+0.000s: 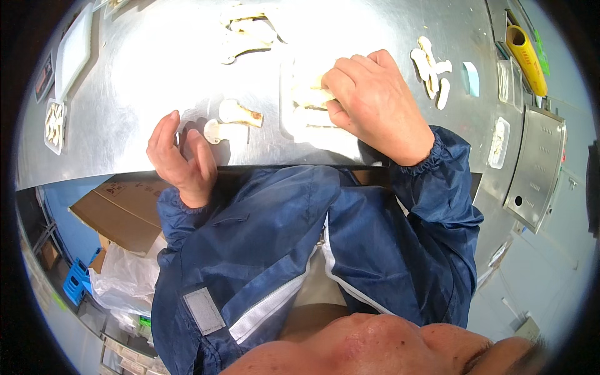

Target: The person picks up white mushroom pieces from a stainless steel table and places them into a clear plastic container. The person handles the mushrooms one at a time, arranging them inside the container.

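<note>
My left hand (180, 157) is at the near edge of the steel table, its fingers apart and nothing seen in it. Just right of it lie two pale mushrooms, probably king oyster: a smaller one (213, 131) and one with a browned stem end (240, 113). My right hand (372, 103) bends over a shallow pale tray (286, 93), fingers curled down at the mushrooms (313, 98) lying side by side in it. The fingertips are hidden, so whether they grip a mushroom cannot be told. Strong glare washes out the tray.
Larger mushrooms (248, 35) lie farther back. Thin ones (429, 68) are grouped right, near a light blue piece (471, 79). Small tubs of mushroom pieces stand left (55, 125) and right (498, 142). A white tray (74, 51) is at far left, a yellow tube (527, 61) at far right.
</note>
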Action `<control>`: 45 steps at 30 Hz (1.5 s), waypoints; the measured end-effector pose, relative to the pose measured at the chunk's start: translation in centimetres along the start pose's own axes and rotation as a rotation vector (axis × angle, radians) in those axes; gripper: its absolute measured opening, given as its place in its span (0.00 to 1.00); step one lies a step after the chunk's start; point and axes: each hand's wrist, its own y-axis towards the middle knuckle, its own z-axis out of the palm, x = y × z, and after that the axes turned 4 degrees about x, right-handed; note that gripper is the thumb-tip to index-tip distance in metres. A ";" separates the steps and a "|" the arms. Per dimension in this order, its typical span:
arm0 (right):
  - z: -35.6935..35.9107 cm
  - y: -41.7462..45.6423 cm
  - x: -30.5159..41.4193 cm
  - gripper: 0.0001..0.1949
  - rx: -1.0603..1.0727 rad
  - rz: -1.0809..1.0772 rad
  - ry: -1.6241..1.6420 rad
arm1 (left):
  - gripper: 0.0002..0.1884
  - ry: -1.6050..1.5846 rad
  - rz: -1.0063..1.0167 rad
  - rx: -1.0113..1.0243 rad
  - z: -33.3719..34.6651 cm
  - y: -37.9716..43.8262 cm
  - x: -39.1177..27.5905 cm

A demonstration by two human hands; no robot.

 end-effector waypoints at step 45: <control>2.5 6.7 6.8 0.06 0.075 -0.145 0.117 | 0.27 -0.015 0.007 -0.041 -0.5 0.0 0.1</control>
